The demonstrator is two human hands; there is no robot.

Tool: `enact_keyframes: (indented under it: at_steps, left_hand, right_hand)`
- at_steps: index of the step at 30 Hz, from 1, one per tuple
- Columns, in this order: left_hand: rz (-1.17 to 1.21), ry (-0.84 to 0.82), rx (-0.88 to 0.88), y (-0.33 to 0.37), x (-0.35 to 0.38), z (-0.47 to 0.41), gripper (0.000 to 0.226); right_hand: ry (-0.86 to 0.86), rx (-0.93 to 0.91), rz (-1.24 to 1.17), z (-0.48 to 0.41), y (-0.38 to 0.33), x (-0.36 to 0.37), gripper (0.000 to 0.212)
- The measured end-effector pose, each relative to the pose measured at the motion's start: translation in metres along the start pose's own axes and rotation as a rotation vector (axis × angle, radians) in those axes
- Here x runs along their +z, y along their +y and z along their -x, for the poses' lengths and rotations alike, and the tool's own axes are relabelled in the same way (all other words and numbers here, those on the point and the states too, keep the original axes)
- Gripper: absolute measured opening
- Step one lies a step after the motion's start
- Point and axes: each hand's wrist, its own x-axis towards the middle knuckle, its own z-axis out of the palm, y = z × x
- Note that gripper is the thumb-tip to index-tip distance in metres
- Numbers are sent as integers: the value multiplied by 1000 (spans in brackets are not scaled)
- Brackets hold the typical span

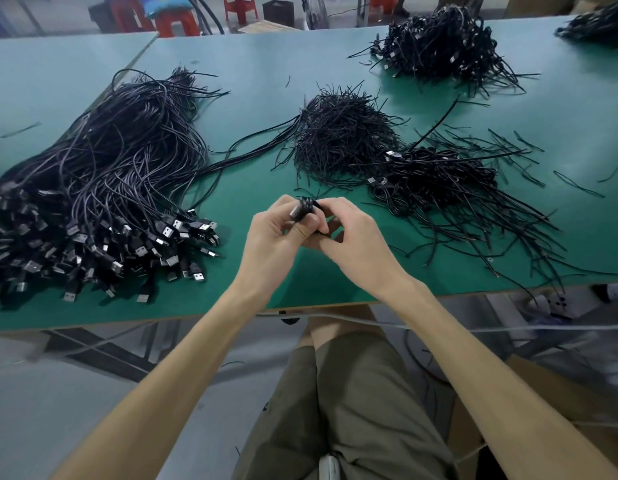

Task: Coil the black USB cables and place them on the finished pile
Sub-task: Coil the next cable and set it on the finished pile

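A broad green-topped desk [252, 81] was seen filling the view, and there was plenty laid out on it. Its whole left side was taken up by a big loose bundle of uncoiled black USB cables [103, 174], the silver-tipped plugs massed toward the near edge. Far off at the back right, a tangled mound of black cables [439, 43] was stacked, well apart from the hands. Right of centre, a lower pile of coiled black cables [446, 181] was heaped, thin loose ends splayed out toward the near right edge. Just beside it, edges meeting, a bristly heap of short black wire ties [342, 133] was piled mid-desk.

Now to the action: the left hand [276, 233] and the right hand [356, 233] were brought together above the near centre of the desk, between the loose bundle and the coiled pile. A small coil of black USB cable [305, 207] was gripped there. The left fingers [312, 221] were curled round it, thumb pressed against the loops. The right fingers [335, 206] were bent in and pinched at the coil's right side; whether cable or tie was pinched could not be told. A silver USB plug [295, 212] was shown poking out at the coil's left.
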Motion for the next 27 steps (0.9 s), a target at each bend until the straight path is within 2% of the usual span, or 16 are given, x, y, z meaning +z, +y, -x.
enact_keyframes:
  at_steps: [4,9,13,17,22,23,26,27]
  left_hand:
    - [-84,23,-12,-5,-4,-7,21]
    - [56,1,-143,-9,-7,-7,17]
    - [-61,44,-163,-18,-10,-11,18]
    - [-92,48,-202,-22,-11,-13,5]
    - [-101,22,-291,-23,-22,-19,32]
    - [-163,-14,-280,-22,-24,-21,33]
    - [-639,-189,-96,-16,-31,-25,14]
    - [-761,-254,-49,-13,-33,-27,15]
  right_hand:
    - [20,42,4,-3,-3,-2,36]
    - [-37,55,83,-1,4,-2,49]
    - [-48,62,203,-3,12,1,36]
    - [-124,49,381,0,19,2,21]
    - [-154,-69,551,3,17,-2,16]
    - [-168,-96,587,4,16,-3,14]
    - [-191,-141,648,4,15,-6,8]
    - [-192,-141,664,4,14,-6,10]
